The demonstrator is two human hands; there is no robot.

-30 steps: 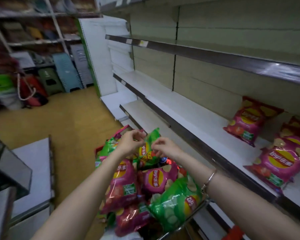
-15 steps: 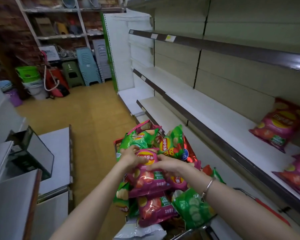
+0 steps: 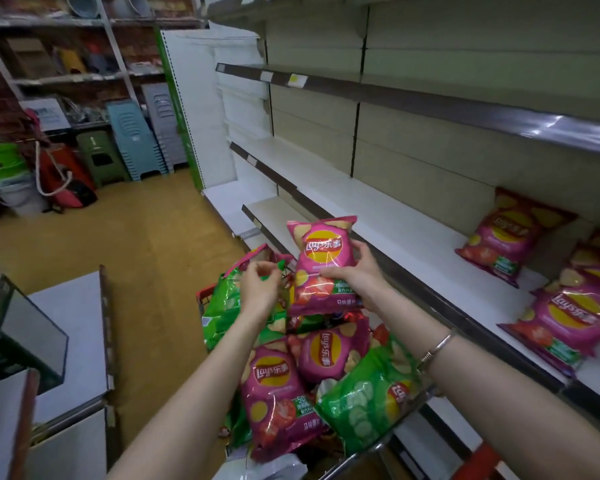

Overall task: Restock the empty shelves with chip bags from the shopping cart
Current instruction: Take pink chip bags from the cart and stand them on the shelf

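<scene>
Holding pink foil chip bag (image 3: 321,268) upright above red wire shopping cart (image 3: 205,294), right hand (image 3: 355,277) pinches its right edge. Left hand (image 3: 258,284) loosely curled beside, apparently holding nothing. Bag light, puffy, slippery, contents fragile; best grasped by edges or top seam. Middle white shelf (image 3: 388,233) near.

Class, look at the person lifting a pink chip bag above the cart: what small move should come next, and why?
Probably carry the pink foil chip bag, gripped by the right hand, rightward onto the white middle shelf, beside the pink bags already lying there. The left hand seems off it, and that shelf stretch is bare.
</scene>
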